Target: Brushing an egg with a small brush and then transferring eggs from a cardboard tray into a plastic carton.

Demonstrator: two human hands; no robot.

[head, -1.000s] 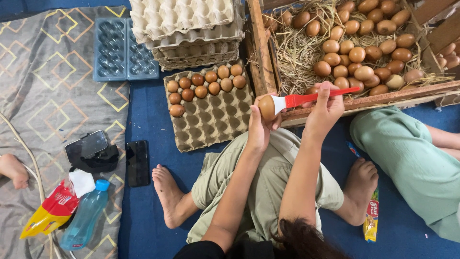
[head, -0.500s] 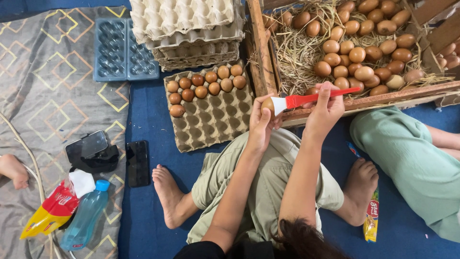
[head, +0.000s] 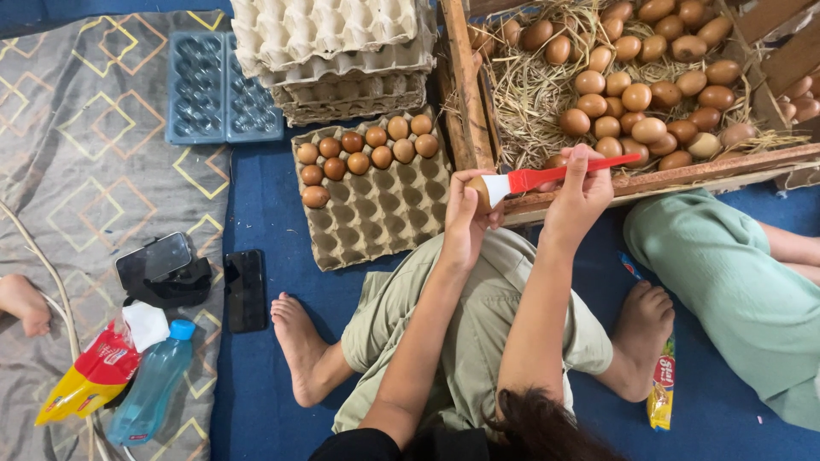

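My left hand [head: 465, 218] grips a brown egg [head: 478, 191] just in front of the wooden crate [head: 649, 177]. In my right hand [head: 581, 192] is a red-handled brush [head: 547, 177], its white bristles resting against that egg. The crate holds several brown eggs [head: 636, 98] on straw. To the left, a cardboard egg tray [head: 384, 218] lies on the blue mat with several eggs [head: 363, 149] in its far rows.
A stack of empty cardboard trays [head: 342, 51] and a blue plastic tray [head: 218, 77] sit at the back. Two phones [head: 243, 290], a water bottle [head: 154, 393] and a snack bag [head: 85, 384] lie left. Another person's green-clad leg [head: 735, 290] is right; a foot [head: 26, 303] far left.
Both hands stay in front of the crate; the brush strokes slightly over the egg, which my left hand turns a little.
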